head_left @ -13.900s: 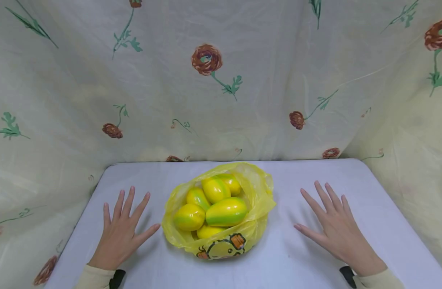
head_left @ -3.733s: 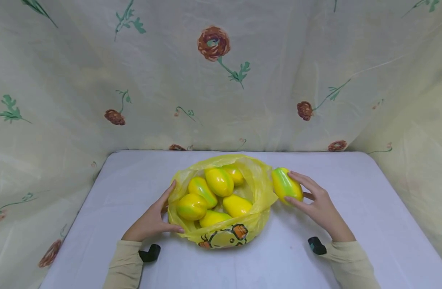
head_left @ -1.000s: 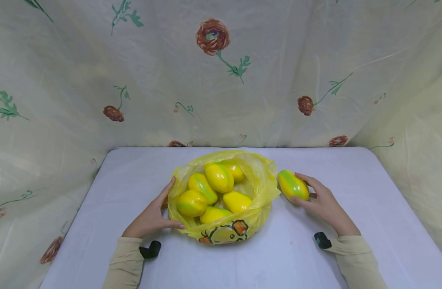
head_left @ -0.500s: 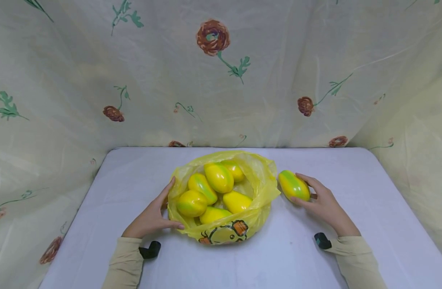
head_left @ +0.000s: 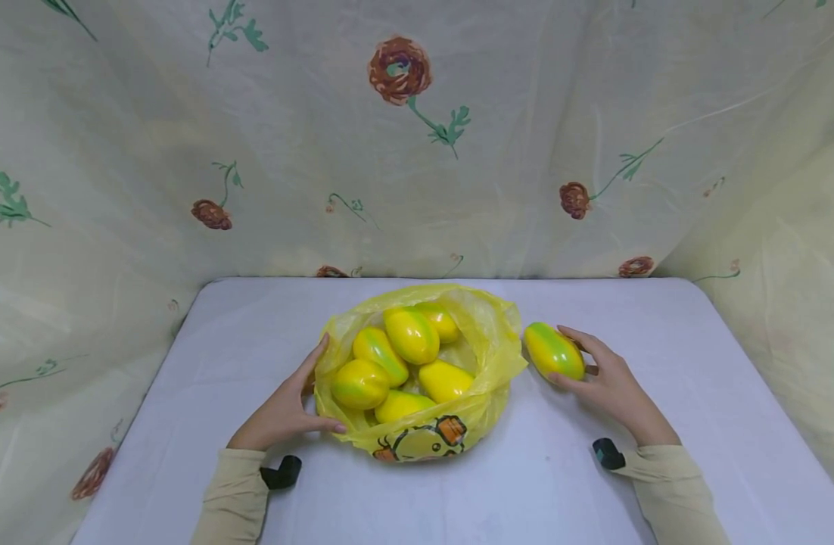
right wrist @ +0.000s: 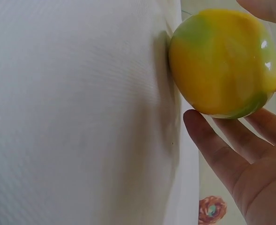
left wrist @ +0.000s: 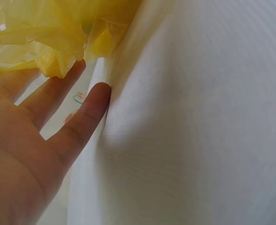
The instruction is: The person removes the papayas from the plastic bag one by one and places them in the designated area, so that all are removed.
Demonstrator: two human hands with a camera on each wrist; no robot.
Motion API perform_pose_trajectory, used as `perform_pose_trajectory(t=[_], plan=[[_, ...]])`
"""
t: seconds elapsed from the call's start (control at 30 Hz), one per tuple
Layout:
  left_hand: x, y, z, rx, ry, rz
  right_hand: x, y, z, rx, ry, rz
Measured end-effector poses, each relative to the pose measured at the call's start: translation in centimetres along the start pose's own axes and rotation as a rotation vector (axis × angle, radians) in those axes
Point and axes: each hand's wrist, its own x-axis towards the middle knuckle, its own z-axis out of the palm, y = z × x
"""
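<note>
A yellow plastic bag (head_left: 485, 401) with a printed cartoon face sits on the white table, its mouth spread wide. Several glossy yellow-green mangoes (head_left: 412, 334) lie inside it. My left hand (head_left: 277, 412) rests against the bag's left side, thumb at the near rim. In the left wrist view, its fingers (left wrist: 58, 96) are spread and fairly straight, with tips at the crinkled plastic. Just right of the bag, a single mango (head_left: 555, 351) is on the table. My right hand (head_left: 614, 386) holds it from the right, thumb on the near side; the right wrist view shows fingers (right wrist: 217, 150) under its edge.
The white-covered table (head_left: 458, 507) ends at a back edge against a floral curtain (head_left: 287, 136), which also hangs along both sides. A black wrist camera (head_left: 281, 472) is worn on the left arm, and another black wrist camera (head_left: 608, 454) on the right.
Earliest, both hands lay spread apart from the bag. Since then the left hand came to the bag, and one mango left it in the right hand. Over the last second almost nothing moved.
</note>
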Motion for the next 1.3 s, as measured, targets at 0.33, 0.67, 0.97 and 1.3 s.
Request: perform_pose_trajectory(t=[0.33, 0.67, 0.97, 1.3], plan=[[-0.04, 0.21, -0.01, 0.013, 0.002, -0.007, -0.05, 0.0, -0.16, -0.016, 0.003, 0.008], [-0.04, 0.23, -0.04, 0.01, -0.002, 0.002, 0.04, -0.29, 0.11, 0.0, -0.018, 0.021], [-0.12, 0.31, -0.01, -0.008, -0.004, -0.005, 0.09, 0.14, 0.2, 0.001, -0.013, 0.023], [-0.12, 0.18, 0.02, -0.013, -0.004, -0.009, 0.09, 0.22, 0.01, -0.014, -0.002, 0.03]])
